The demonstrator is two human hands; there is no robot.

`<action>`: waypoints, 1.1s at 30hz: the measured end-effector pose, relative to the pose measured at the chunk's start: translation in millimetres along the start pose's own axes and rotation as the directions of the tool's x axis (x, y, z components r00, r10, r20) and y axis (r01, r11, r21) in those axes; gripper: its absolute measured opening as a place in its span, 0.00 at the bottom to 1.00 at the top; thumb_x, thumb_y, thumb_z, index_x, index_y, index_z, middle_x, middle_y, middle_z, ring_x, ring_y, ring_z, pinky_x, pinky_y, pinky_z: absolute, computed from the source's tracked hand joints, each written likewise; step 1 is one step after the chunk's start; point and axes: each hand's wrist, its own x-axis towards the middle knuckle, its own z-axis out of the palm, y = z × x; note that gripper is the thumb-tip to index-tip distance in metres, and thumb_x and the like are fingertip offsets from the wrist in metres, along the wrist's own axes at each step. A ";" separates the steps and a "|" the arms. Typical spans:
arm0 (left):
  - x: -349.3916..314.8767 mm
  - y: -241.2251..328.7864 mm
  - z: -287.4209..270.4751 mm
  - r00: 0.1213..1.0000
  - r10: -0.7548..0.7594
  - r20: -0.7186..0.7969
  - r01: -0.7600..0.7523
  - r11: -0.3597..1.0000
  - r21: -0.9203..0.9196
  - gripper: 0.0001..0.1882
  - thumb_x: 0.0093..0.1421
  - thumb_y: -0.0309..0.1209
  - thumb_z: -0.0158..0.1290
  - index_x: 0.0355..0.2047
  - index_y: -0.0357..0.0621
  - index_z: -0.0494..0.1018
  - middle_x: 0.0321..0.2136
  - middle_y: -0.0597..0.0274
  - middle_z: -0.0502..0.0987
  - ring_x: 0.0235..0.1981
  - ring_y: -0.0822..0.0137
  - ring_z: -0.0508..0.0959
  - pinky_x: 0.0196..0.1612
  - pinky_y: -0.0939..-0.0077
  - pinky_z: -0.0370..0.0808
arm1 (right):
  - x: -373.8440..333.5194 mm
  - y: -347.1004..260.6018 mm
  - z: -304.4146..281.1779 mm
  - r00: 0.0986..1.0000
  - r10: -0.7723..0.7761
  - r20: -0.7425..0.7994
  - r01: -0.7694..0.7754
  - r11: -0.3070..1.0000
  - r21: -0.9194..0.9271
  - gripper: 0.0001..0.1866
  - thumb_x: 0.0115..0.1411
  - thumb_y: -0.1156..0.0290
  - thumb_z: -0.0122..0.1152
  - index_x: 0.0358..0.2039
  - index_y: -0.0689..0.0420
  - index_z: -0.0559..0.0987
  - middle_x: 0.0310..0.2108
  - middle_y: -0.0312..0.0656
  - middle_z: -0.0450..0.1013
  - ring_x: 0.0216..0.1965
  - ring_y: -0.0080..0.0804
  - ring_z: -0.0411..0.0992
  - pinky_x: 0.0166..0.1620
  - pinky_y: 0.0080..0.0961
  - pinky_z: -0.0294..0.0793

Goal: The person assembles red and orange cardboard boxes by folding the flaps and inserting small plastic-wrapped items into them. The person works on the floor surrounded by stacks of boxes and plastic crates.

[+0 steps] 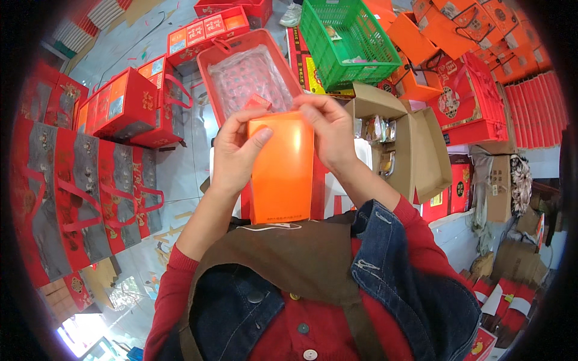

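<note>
Both hands hold an orange box [282, 168] upright in front of the person's chest. The left hand [236, 150] wraps its left edge, thumb pressed flat across the smooth, glossy front, fingers hidden behind. The right hand [328, 129] pinches the box's top right corner, fingertips curled over the rim, where a small red packet [257, 101] pokes up between the two hands; whether it sits inside the box cannot be told. The box is a tall, flat-faced cardboard carton, slightly wider at the top than at its bottom edge, which rests just above a brown apron [295, 253]. Beyond the grip, farther from the body, lies a red tray [208, 63] filled with pink wrapped packets under crinkled clear plastic. To the right of the right hand stands an open brown cardboard carton [415, 150] with its flaps spread, holding small wrapped items. Past it, up and right, sits a green plastic basket [343, 36] of open mesh, nearly bare inside. Left of the left hand, red paper gift bags [90, 186] with loop handles stand in close rows, leaving a strip of pale floor [180, 174] between them and the hands.
</note>
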 end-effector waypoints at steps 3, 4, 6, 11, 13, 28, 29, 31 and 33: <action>-0.2 10.5 0.8 0.999 0.040 -0.022 -0.039 0.999 0.006 0.15 0.57 0.23 0.54 0.45 0.39 0.69 0.46 0.59 0.71 0.46 0.71 0.71 0.50 0.77 0.68 | -2.1 10.4 -4.7 0.992 -0.107 -0.069 0.109 0.994 0.030 0.07 0.57 0.76 0.59 0.37 0.62 0.77 0.37 0.36 0.73 0.37 0.19 0.70 0.44 0.16 0.68; -0.5 10.8 0.2 0.999 0.039 -0.031 -0.038 0.999 0.028 0.15 0.57 0.25 0.54 0.45 0.40 0.69 0.47 0.58 0.71 0.47 0.70 0.71 0.51 0.76 0.68 | -5.3 11.8 -1.5 0.984 -0.167 -0.068 0.167 0.986 0.004 0.07 0.57 0.76 0.58 0.37 0.62 0.77 0.37 0.36 0.73 0.37 0.18 0.70 0.43 0.17 0.68; -1.3 9.4 -0.3 0.998 0.033 -0.056 -0.032 0.999 0.032 0.15 0.58 0.25 0.54 0.46 0.40 0.68 0.46 0.59 0.71 0.47 0.70 0.71 0.51 0.76 0.68 | -6.3 18.3 0.9 0.974 -0.216 -0.073 0.215 0.976 -0.029 0.05 0.57 0.77 0.58 0.35 0.61 0.76 0.36 0.36 0.73 0.37 0.19 0.70 0.43 0.17 0.68; -5.2 7.2 0.9 0.998 -0.056 0.014 0.056 0.997 -0.060 0.20 0.57 0.24 0.54 0.49 0.40 0.65 0.46 0.60 0.70 0.48 0.71 0.69 0.50 0.76 0.68 | 0.9 12.8 -5.4 0.977 -0.212 0.031 0.214 0.974 -0.075 0.02 0.56 0.79 0.58 0.31 0.61 0.75 0.35 0.37 0.73 0.37 0.19 0.70 0.43 0.18 0.69; -5.1 9.0 6.9 0.999 0.045 -0.001 -0.043 0.965 0.257 0.24 0.55 0.25 0.56 0.52 0.40 0.63 0.49 0.57 0.67 0.51 0.67 0.68 0.51 0.73 0.67 | 7.1 12.9 -6.7 0.977 -0.214 0.013 0.215 0.975 -0.064 0.02 0.56 0.80 0.58 0.30 0.61 0.75 0.35 0.37 0.73 0.36 0.20 0.69 0.43 0.18 0.69; -0.7 3.6 3.4 0.985 0.164 0.048 -0.154 0.736 0.660 0.14 0.48 0.26 0.61 0.37 0.39 0.73 0.42 0.55 0.72 0.47 0.60 0.72 0.51 0.71 0.67 | -10.4 23.4 -11.1 0.949 -0.180 0.260 0.229 0.957 -0.175 0.06 0.56 0.77 0.57 0.36 0.61 0.75 0.37 0.37 0.72 0.40 0.21 0.69 0.45 0.20 0.68; 0.4 2.2 5.5 0.984 0.169 0.052 -0.160 0.728 0.667 0.13 0.49 0.26 0.60 0.36 0.39 0.73 0.42 0.55 0.73 0.47 0.61 0.72 0.51 0.71 0.67 | -8.5 26.3 -13.3 0.948 -0.178 0.265 0.229 0.958 -0.173 0.07 0.56 0.76 0.58 0.36 0.61 0.75 0.37 0.37 0.72 0.40 0.22 0.69 0.46 0.21 0.68; 8.7 5.4 -5.2 0.986 0.152 0.070 -0.160 0.726 0.669 0.11 0.50 0.25 0.59 0.35 0.38 0.73 0.41 0.57 0.73 0.45 0.65 0.73 0.50 0.73 0.67 | -8.6 23.5 -14.3 0.937 -0.199 0.286 0.265 0.940 -0.216 0.09 0.56 0.77 0.57 0.39 0.61 0.74 0.39 0.38 0.71 0.42 0.23 0.68 0.48 0.22 0.68; 22.5 18.1 -9.9 0.997 -0.071 0.035 0.039 0.830 0.557 0.09 0.55 0.26 0.55 0.37 0.37 0.74 0.38 0.62 0.75 0.42 0.72 0.73 0.48 0.78 0.68 | -5.4 13.9 -11.4 0.922 -0.226 0.314 0.326 0.891 -0.316 0.12 0.58 0.77 0.56 0.44 0.61 0.73 0.42 0.38 0.70 0.46 0.24 0.67 0.52 0.25 0.66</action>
